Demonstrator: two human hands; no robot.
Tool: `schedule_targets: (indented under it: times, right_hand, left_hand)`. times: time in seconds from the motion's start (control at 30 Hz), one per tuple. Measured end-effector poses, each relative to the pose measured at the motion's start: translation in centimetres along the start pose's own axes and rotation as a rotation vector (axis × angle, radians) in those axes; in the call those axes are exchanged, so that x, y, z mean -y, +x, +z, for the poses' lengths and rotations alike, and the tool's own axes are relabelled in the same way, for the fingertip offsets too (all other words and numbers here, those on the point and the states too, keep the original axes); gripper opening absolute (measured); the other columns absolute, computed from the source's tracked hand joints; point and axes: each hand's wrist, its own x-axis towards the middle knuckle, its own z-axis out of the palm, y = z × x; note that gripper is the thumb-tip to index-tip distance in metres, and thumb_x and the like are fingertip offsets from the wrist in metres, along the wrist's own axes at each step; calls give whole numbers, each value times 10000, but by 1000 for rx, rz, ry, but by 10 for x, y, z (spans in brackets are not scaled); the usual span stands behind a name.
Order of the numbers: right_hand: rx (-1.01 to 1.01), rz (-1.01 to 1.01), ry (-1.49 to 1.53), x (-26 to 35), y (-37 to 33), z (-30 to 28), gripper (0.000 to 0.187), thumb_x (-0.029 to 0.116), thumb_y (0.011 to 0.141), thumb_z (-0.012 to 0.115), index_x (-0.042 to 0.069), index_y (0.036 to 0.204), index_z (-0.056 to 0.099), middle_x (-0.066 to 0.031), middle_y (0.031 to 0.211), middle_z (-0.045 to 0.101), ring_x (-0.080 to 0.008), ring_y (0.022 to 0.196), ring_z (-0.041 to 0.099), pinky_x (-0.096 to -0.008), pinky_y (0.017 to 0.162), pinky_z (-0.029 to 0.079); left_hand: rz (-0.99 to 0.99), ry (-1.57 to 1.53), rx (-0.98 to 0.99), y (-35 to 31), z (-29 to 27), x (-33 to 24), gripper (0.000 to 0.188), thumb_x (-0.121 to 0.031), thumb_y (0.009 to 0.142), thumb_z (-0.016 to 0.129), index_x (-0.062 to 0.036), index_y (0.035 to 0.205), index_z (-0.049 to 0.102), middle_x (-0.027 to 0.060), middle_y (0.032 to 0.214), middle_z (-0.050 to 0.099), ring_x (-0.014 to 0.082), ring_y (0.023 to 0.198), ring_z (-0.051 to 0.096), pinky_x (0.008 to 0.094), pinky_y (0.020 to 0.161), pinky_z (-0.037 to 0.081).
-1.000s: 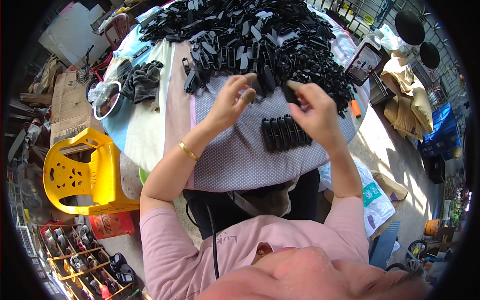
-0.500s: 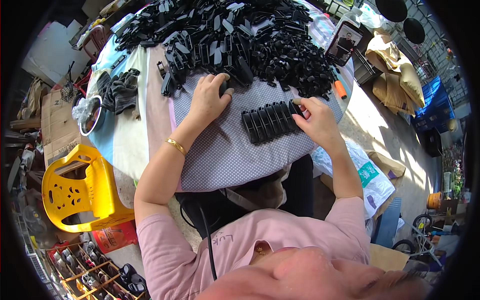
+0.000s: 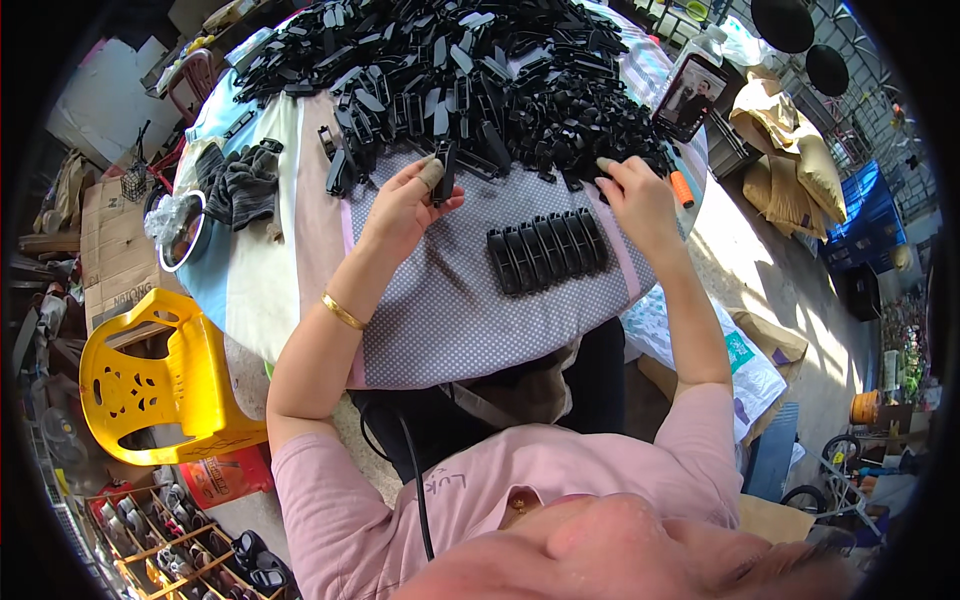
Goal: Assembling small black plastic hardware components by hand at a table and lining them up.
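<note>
My left hand (image 3: 408, 203) is closed on an elongated black plastic piece (image 3: 443, 178), held upright between thumb and fingers at the front of a big heap of similar black pieces (image 3: 400, 75). At the right, my right hand (image 3: 640, 200) reaches the edge of a pile of smaller black parts (image 3: 575, 125). Its thumb and forefinger are drawn together there; whatever lies between them is too small to make out. Between my hands and closer to me, a row of assembled curved black pieces (image 3: 547, 252) lies side by side on the dotted cloth (image 3: 450, 340).
An orange-handled tool (image 3: 682, 188) and a propped phone (image 3: 690, 97) are at the table's right edge. Dark gloves (image 3: 240, 185) and a white-rimmed bowl (image 3: 183, 240) sit at the left. A yellow plastic chair (image 3: 165, 385) stands beside the table.
My right hand has left the row of pieces, where another piece now stands, and moved up to the small parts. My left hand has turned and lifted the elongated piece.
</note>
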Motion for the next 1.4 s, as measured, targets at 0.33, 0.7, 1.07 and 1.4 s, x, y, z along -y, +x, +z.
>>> schedule_targets:
  times: [0.33, 0.7, 1.07, 1.4]
  right_hand:
    - [140, -42, -270, 3, 18, 11, 119, 156, 741, 664, 60, 810, 652, -79, 813, 562, -278, 740, 603, -368, 655, 486]
    - [244, 164, 1012, 70, 44, 9, 220, 32, 828, 606, -10, 1043, 636, -39, 799, 650, -41, 605, 548, -175, 545, 460]
    - [99, -47, 898, 97, 39, 31, 212, 38, 815, 633, -37, 1012, 626, -63, 820, 651, -80, 670, 587, -206, 613, 497]
    - [-184, -424, 444, 102, 35, 34, 107, 41, 781, 649, -28, 857, 622, -112, 747, 600, -211, 602, 588, -266, 521, 460]
  left_hand:
    - [-41, -114, 161, -4, 0, -5, 281, -65, 928, 433, 56, 1181, 455, 177, 1042, 565, 238, 874, 606, 349, 790, 530]
    - [41, -90, 336, -9, 7, 4, 365, -78, 927, 422, -26, 1285, 377, 131, 1109, 531, 301, 994, 594, 405, 879, 494]
    - [51, -30, 413, -12, 9, 8, 444, -141, 910, 480, -29, 1306, 313, 154, 1164, 510, 379, 1022, 574, 461, 901, 473]
    - [124, 34, 315, -11, 8, 11, 407, -86, 840, 608, -32, 1212, 451, 85, 1081, 555, 189, 937, 607, 328, 851, 507]
